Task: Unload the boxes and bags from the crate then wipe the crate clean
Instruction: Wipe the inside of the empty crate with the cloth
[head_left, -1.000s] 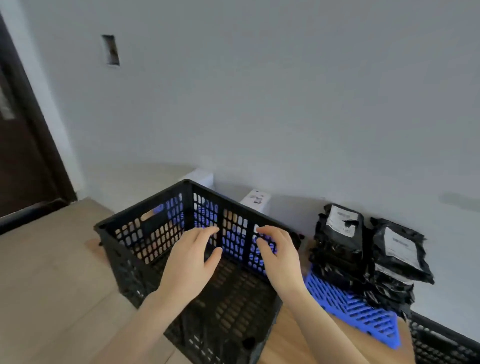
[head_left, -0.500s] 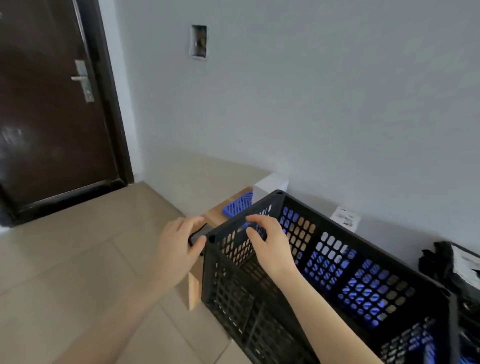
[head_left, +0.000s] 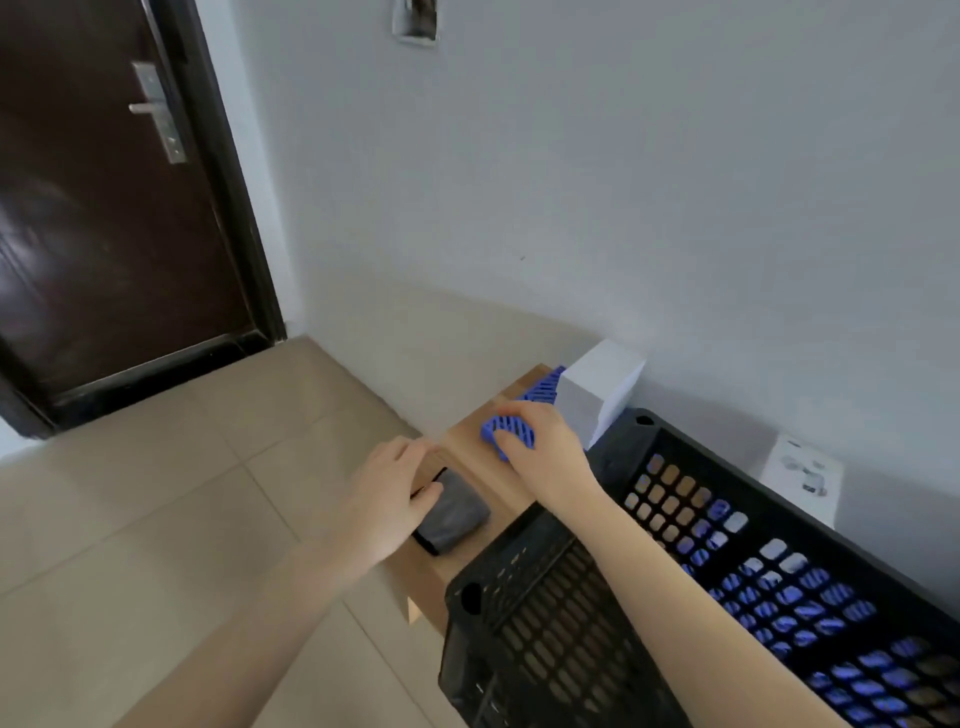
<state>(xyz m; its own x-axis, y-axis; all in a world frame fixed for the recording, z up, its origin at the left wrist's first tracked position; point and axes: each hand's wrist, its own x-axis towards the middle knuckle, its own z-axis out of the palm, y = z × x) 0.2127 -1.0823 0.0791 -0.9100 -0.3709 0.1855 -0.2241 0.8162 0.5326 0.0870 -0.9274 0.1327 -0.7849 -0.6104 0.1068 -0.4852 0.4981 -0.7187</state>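
The crate stands on the bench, nearest of all. It is black plastic with lattice walls and floor, and what shows of its inside is bare, with nothing lying in it. Both hands were in it a second ago and have since left it. The right hand let go of the rim only in the last half second. That reads as unloading finished and wiping about to start.

Just past the crate's left corner lies a folded grey cloth. The left hand is laid over its far edge, thumb on top. Whether it has closed on the cloth I cannot tell.

Beyond the same corner, the right hand is curled over the end of a blue grid.

A white box stands behind the crate's far corner and a printed box behind its back wall. Well left of the crate is a dark door.
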